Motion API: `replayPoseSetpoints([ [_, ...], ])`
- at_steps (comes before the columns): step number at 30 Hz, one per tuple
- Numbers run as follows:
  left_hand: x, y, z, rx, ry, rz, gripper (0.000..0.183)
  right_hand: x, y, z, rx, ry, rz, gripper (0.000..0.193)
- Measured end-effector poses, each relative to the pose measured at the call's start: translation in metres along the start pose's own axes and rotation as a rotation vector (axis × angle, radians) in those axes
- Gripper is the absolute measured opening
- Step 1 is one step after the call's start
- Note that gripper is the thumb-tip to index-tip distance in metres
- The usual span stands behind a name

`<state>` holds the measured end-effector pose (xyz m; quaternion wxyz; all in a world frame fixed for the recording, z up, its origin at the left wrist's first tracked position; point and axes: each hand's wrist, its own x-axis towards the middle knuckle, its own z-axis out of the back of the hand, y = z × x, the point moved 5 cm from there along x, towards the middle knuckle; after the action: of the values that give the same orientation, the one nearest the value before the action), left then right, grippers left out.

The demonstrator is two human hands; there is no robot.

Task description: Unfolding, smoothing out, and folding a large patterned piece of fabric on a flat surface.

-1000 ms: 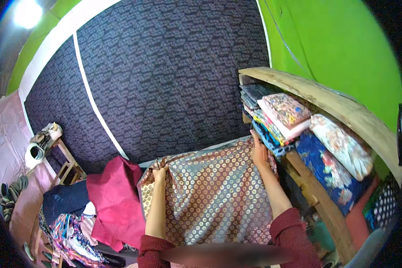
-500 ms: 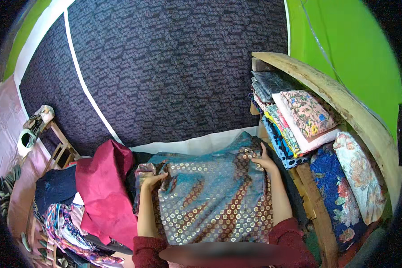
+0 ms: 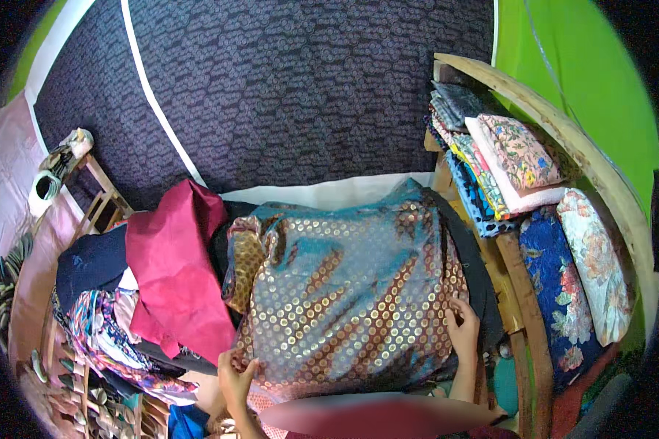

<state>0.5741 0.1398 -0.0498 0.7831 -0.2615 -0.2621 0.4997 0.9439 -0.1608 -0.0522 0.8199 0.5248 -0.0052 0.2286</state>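
Note:
A shiny blue-grey and copper brocade cloth (image 3: 344, 293) with gold dots lies spread in front of me, over a dark cloth. My left hand (image 3: 238, 380) is at its near left corner, thumb and fingers closed on the edge. On the right side, my right hand (image 3: 463, 333) pinches the cloth's edge between thumb and forefinger. A bunched gold-patterned fold (image 3: 243, 267) lies along the left edge of the brocade.
To the left lie a crimson cloth (image 3: 176, 278), a navy cloth (image 3: 88, 263) and a multicoloured striped cloth (image 3: 113, 336). Folded floral fabrics (image 3: 523, 150) are stacked on the right beside a curved wooden board (image 3: 564, 117). A dark patterned sheet (image 3: 307, 95) hangs behind.
Both hands have moved from the far part of the cloth toward me, down its sides to the near left corner and right edge. The cloth now lies flatter and spread wider.

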Motion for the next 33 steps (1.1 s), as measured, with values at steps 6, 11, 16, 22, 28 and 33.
replayPoseSetpoints([
  [6,-0.017,0.000,-0.013,0.216,-0.222,-0.112,0.086,-0.044,0.020,0.005,-0.187,-0.162,0.121,0.036],
  [11,-0.041,0.058,-0.013,-0.074,-0.570,-0.083,0.096,-0.104,-0.005,-0.015,-0.086,-0.266,-0.058,0.057],
  [16,-0.077,0.114,-0.057,0.003,-0.319,0.539,0.097,-0.160,-0.032,-0.042,0.081,-0.492,-0.155,0.076],
  [22,-0.055,0.208,-0.110,-0.804,-0.326,0.017,0.067,-0.183,-0.070,-0.112,0.472,-0.242,-0.380,0.107],
  [28,-0.076,0.124,-0.119,-0.341,0.731,-0.013,0.055,-0.193,-0.084,-0.084,0.150,0.239,-0.600,0.062],
  [33,-0.104,0.104,-0.111,-0.460,0.829,0.322,0.041,-0.215,-0.069,-0.063,0.231,0.167,-0.493,0.054],
])
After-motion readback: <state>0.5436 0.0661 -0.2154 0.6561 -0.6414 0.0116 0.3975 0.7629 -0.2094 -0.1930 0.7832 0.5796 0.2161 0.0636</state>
